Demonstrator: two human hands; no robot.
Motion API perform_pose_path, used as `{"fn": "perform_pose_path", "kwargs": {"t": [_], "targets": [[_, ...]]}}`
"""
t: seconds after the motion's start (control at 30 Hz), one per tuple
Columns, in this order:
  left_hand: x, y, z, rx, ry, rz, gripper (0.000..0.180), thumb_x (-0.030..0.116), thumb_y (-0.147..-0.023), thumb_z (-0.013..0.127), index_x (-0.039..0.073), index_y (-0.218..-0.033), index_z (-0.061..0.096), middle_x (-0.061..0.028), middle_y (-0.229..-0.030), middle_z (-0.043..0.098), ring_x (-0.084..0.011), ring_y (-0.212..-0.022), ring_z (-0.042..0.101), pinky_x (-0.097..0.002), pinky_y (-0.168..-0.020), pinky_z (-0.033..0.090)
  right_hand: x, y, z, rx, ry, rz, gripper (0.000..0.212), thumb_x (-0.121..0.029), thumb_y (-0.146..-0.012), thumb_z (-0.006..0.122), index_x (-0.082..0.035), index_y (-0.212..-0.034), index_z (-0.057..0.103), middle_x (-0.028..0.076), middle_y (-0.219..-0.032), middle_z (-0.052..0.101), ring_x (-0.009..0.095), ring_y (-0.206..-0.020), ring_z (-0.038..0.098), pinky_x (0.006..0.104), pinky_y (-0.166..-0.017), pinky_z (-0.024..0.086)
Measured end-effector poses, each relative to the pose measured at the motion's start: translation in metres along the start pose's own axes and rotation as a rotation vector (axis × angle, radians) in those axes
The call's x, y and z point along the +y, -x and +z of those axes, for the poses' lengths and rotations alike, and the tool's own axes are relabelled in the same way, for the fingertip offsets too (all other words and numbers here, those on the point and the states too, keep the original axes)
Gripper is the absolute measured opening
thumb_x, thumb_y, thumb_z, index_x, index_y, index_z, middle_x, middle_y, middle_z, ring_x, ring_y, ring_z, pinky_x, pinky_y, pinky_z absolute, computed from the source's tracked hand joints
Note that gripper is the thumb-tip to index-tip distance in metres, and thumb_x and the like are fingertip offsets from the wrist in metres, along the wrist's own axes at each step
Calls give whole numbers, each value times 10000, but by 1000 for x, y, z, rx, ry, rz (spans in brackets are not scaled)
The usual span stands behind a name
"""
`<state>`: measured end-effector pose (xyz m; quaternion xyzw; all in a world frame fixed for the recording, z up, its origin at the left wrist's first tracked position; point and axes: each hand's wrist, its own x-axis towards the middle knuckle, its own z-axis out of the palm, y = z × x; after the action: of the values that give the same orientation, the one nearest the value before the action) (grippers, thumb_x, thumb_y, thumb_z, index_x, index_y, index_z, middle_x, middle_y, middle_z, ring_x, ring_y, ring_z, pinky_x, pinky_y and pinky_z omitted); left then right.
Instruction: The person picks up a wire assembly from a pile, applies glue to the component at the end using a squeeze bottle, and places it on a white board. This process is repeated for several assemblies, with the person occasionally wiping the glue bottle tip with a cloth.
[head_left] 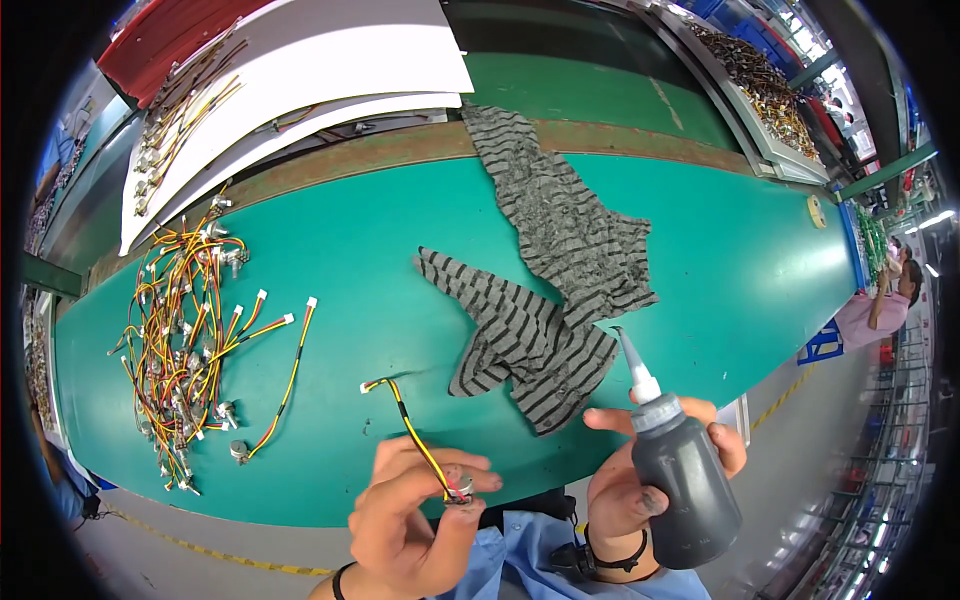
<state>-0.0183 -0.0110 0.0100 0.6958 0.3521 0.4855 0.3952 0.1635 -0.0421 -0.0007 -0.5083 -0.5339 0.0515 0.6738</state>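
Note:
Between the thumb and fingers of my left hand (410,510) I pinch a potentiometer with a wire lead (460,490). Its red, yellow and black wires (408,415) rise to a small white connector at the free end. My right hand (625,490) is wrapped round a dark squeeze bottle (685,490) with a pale tapered nozzle (635,365), tilted up and left. Just beyond both hands lie grey-and-black striped cloth pieces (545,345), crumpled on the green table (370,300). The nozzle tip comes close to the cloth; whether they touch I cannot tell.
A tangled heap of wired potentiometers (185,350) covers the table's left side, with one lying apart (240,450). White sheets (300,70) at the far left carry more. A roll of tape (816,211) sits far right. Another person (880,310) is beyond the right end.

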Motion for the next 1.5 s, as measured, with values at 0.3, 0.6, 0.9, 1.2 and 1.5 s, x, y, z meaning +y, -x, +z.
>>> {"fn": "perform_pose_path", "kwargs": {"t": [0.3,0.6,0.9,1.2,1.5], "targets": [[1,-9,38,100,444,-195,187,27,-905,491,-7,-1071,412,-123,-690,643,-215,-625,653,-577,-1027,366,5,-12,-15,-181,226,-38,705,-309,-803,752,-114,-1289,279,180,-1029,498,335,-956,605,426,-744,587],[14,-29,24,-360,61,175,177,-8,-785,605,16,-934,512,-99,-617,609,-209,-518,606,-543,-1051,364,34,-51,-38,-517,234,-373,393,-121,-610,808,-75,-926,579,156,-889,592,337,-832,645,427,-734,579],[14,-35,21,-420,-42,183,182,62,-767,645,7,-915,553,-62,-560,584,-246,-488,573,-551,-1077,326,35,-62,-47,-781,258,-393,288,-97,-696,697,-72,-927,526,172,-889,591,358,-807,654,431,-670,577],[13,-30,25,-430,5,132,136,69,-795,615,2,-898,559,-56,-548,559,-214,-465,538,-537,-1088,308,36,-58,-69,-640,255,-438,382,-256,-613,845,-109,-887,625,116,-825,601,289,-747,650,373,-689,569],[12,-38,35,-93,307,47,147,49,-905,451,18,-1038,399,3,-532,472,-87,-445,418,-556,-1098,274,28,-45,-81,-383,-43,125,606,-387,-699,828,-48,-1059,479,102,-868,581,213,-766,593,374,-748,474]]}}
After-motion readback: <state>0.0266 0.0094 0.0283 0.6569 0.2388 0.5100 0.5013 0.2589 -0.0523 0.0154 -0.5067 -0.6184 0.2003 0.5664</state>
